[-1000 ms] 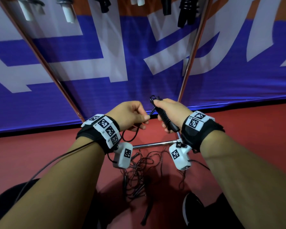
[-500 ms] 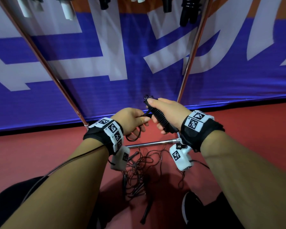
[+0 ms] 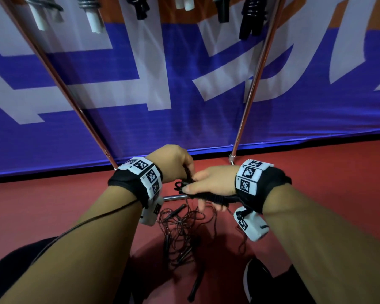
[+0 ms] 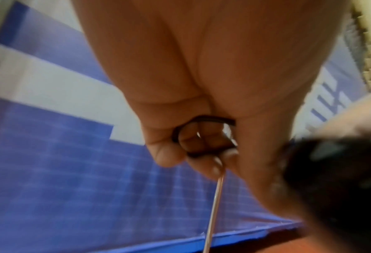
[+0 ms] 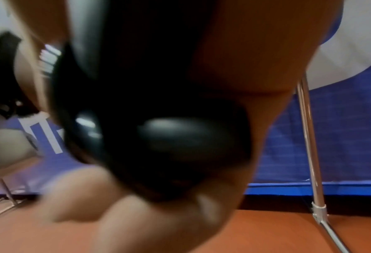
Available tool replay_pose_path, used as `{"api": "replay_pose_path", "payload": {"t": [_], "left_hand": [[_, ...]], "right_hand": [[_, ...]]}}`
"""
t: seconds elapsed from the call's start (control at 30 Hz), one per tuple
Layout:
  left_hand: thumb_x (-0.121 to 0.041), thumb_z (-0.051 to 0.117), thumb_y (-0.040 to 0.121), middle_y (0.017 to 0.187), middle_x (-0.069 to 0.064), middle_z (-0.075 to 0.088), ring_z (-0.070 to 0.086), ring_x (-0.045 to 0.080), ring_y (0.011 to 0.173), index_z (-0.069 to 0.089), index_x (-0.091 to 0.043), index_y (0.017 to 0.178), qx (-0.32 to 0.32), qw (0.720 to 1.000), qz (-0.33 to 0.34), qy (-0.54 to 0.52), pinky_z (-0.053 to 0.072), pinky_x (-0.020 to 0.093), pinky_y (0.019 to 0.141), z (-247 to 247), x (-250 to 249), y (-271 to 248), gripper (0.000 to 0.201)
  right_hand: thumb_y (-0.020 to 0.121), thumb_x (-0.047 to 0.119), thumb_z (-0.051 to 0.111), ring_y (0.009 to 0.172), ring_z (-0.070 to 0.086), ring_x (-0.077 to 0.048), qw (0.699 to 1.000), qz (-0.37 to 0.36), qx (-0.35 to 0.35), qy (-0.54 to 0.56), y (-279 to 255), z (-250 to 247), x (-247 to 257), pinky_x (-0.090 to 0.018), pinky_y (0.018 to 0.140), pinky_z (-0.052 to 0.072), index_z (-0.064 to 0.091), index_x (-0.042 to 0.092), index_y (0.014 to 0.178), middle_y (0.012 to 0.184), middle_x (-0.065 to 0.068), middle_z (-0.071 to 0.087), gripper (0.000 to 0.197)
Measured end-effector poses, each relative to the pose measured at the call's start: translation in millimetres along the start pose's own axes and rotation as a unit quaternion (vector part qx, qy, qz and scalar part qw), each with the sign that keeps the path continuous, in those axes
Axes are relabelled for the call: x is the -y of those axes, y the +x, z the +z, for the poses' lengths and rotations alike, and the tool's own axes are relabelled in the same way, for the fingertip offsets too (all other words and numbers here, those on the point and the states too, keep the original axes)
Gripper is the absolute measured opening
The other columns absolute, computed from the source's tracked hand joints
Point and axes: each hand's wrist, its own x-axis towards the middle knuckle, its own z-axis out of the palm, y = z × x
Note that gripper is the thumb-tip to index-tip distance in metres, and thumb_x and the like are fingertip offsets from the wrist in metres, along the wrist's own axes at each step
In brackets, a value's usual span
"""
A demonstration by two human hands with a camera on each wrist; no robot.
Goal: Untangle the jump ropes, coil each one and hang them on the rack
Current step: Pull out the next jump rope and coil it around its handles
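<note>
My right hand (image 3: pixel 208 183) grips black jump rope handles (image 3: pixel 215 198) wrapped with cord, lying nearly level; their butt ends (image 5: pixel 169 137) fill the right wrist view. Close on its left, my left hand (image 3: pixel 180 165) pinches the loose end of the black cord (image 4: pixel 204 137), which curls in a small loop between its fingers. A tangle of dark ropes (image 3: pixel 180 235) with several black handles lies on the red floor below both hands. The metal rack (image 3: pixel 253 84) stands in front, with coiled ropes (image 3: pixel 251 12) hanging at its top.
A blue and white banner (image 3: pixel 184 95) hangs behind the rack. The rack's low crossbar (image 3: pixel 176 197) runs just under my hands. My dark shoe (image 3: pixel 257 277) rests on the red floor (image 3: pixel 42 205) at the lower right, a dark knee at the lower left.
Both hands dropped lower, toward the crossbar. The right hand turned the wrapped handles from a slant to nearly level, and the left hand closed in on their tip with the cord end.
</note>
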Motion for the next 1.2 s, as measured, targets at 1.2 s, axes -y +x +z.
{"api": "replay_pose_path", "payload": {"t": [1.2], "left_hand": [[-0.010, 0.073, 0.097, 0.091, 0.018, 0.074, 0.073, 0.023, 0.074, 0.068, 0.001, 0.101, -0.123, 0.739, -0.120, -0.652, 0.064, 0.029, 0.072, 8.4, 0.5, 11.1, 0.013]], "right_hand": [[0.093, 0.081, 0.056, 0.056, 0.054, -0.026, 0.930, -0.060, -0.293, 0.214, 7.8, -9.9, 0.9, -0.038, 0.055, 0.050, 0.065, 0.018, 0.106, 0.070, -0.005, 0.063, 0.065]]}}
